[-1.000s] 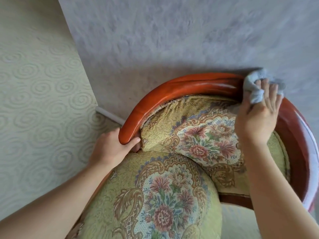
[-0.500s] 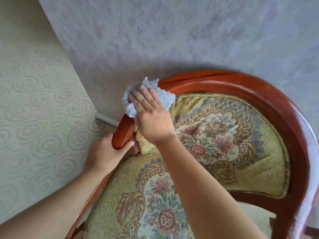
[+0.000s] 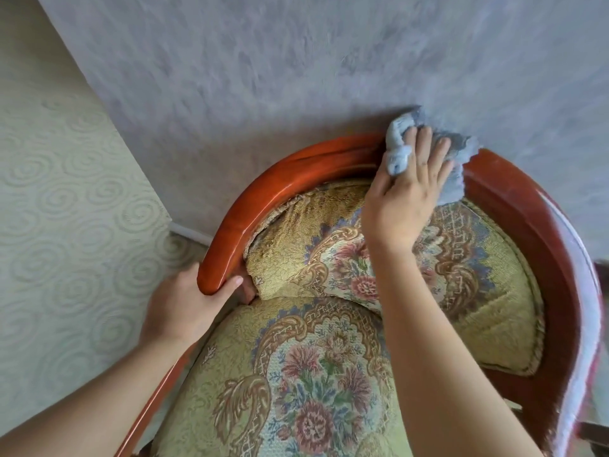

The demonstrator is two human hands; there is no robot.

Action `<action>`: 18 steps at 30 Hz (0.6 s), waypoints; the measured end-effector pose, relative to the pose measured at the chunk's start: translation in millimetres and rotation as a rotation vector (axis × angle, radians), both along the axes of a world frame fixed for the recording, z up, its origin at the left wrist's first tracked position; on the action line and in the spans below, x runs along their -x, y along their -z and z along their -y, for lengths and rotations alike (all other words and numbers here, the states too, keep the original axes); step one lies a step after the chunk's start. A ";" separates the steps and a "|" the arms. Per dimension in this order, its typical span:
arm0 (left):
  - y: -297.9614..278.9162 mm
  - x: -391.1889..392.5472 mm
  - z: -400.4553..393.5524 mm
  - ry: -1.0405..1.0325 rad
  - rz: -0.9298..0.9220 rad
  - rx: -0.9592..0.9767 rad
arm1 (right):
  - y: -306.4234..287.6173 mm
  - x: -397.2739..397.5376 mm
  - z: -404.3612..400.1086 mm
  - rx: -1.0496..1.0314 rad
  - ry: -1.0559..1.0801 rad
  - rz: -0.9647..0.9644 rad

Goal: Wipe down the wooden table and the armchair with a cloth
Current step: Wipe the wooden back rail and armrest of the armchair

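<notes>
The armchair has a curved, glossy red-brown wooden rail and floral yellow upholstery on seat and back. A crumpled light blue cloth lies on the top of the rail at its highest point. My right hand presses the cloth against the wood with fingers spread flat over it, thumb tucked under a fold. At the rail's left end, my left hand grips the wood, thumb on top and fingers curled beneath. The wooden table is out of view.
A grey-lilac textured wall stands right behind the chair back. Pale green carpet with raised swirls covers the floor to the left, and a white skirting strip runs along the wall's foot.
My right hand has swept the cloth along the rail, from the right top to the left end and back to the top of the arc. My left hand has kept its grip.
</notes>
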State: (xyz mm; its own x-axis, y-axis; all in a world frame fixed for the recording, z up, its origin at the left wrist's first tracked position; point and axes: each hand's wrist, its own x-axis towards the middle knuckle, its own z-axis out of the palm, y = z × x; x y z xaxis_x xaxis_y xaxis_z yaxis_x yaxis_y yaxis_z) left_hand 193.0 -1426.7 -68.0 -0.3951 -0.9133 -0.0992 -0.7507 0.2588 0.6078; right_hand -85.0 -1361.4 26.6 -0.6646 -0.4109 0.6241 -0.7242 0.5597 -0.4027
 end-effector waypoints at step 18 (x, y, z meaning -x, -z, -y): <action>1.1 -1.0 0.5 -0.002 0.000 0.025 | -19.8 58.1 -71.5 -0.212 -0.001 -0.100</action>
